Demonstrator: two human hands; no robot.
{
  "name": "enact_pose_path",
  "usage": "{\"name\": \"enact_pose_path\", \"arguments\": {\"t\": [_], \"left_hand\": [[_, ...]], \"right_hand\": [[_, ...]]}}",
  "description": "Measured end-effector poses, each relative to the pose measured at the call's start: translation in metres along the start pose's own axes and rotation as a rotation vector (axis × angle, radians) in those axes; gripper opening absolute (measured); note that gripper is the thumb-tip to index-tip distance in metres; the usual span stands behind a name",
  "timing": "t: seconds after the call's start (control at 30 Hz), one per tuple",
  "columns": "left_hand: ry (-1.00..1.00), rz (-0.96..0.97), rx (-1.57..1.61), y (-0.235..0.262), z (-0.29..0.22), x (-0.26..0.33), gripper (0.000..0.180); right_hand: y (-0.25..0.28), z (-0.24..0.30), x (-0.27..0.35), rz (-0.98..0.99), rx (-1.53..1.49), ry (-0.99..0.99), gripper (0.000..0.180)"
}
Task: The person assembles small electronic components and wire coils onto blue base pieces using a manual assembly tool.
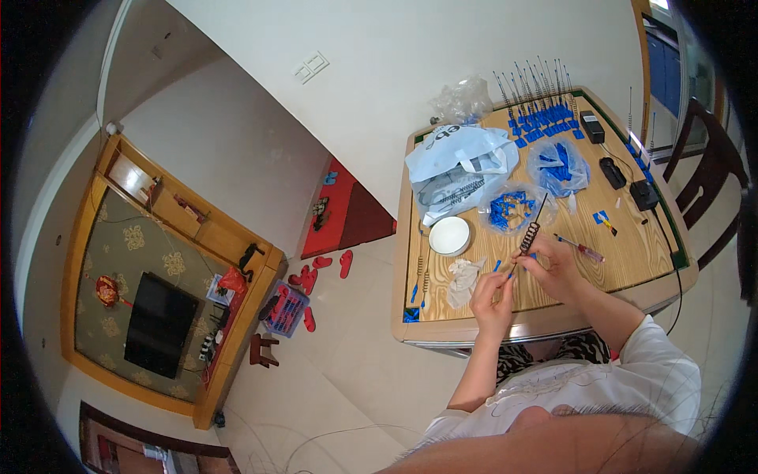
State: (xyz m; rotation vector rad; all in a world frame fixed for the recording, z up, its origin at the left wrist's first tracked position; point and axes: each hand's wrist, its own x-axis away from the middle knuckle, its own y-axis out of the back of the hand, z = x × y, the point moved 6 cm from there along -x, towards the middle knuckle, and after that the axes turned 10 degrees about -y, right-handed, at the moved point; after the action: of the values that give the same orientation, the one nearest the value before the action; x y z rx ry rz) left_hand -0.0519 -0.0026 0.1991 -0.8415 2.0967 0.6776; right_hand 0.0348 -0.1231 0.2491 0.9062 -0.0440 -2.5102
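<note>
In front of me, over the near part of the wooden table (pixel 632 272), a coil spring antenna (pixel 530 237) tilts up and away, with a dark coil and a thin rod above it. My right hand (pixel 553 271) is closed round it just below the coil. The fingers of my left hand (pixel 493 304) pinch its lower, thin end, where a bit of blue shows. A crumpled white tissue or glove (pixel 464 282) lies left of my hands. Beyond them is a clear bag of small blue and brass-coloured parts (pixel 513 209). A screwdriver (pixel 583 249) lies to the right.
Several similar antennas (pixel 545 103) stand in blue bases at the back. A pale blue plastic bag (pixel 462 162), a white bowl (pixel 450 236) and a bag of blue pieces (pixel 558 166) are nearer. Black adapters (pixel 643 195) with cables lie right; a dark chair (pixel 707 174) stands beyond.
</note>
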Motion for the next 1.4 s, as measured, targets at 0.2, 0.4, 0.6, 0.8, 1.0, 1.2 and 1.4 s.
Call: {"name": "enact_pose_path", "arguments": {"t": [0.2, 0.4, 0.6, 0.8, 1.0, 1.2, 1.4], "left_hand": [[-0.012, -0.024, -0.015, 0.002, -0.001, 0.000, 0.014], [0.005, -0.032, -0.060, 0.004, -0.005, -0.002, 0.015], [-0.070, -0.006, -0.070, 0.002, -0.011, -0.004, 0.014], [-0.098, -0.002, -0.096, -0.002, -0.011, -0.007, 0.015], [-0.081, -0.004, -0.074, -0.004, -0.014, -0.011, 0.014], [-0.111, 0.006, -0.052, -0.005, -0.016, -0.008, 0.014], [-0.074, 0.018, -0.066, -0.005, -0.015, -0.006, 0.013]], "right_hand": [[0.001, 0.002, -0.001, 0.018, -0.013, -0.015, 0.010], [0.003, -0.008, 0.006, 0.030, -0.134, -0.083, 0.010], [0.007, -0.009, 0.009, 0.026, -0.143, -0.079, 0.010], [0.009, -0.011, 0.006, 0.017, -0.189, -0.125, 0.009], [0.016, 0.001, 0.003, 0.039, -0.092, -0.058, 0.012], [0.017, -0.006, 0.005, 0.045, -0.130, -0.105, 0.013], [0.017, -0.008, 0.006, 0.064, -0.128, -0.118, 0.013]]}}
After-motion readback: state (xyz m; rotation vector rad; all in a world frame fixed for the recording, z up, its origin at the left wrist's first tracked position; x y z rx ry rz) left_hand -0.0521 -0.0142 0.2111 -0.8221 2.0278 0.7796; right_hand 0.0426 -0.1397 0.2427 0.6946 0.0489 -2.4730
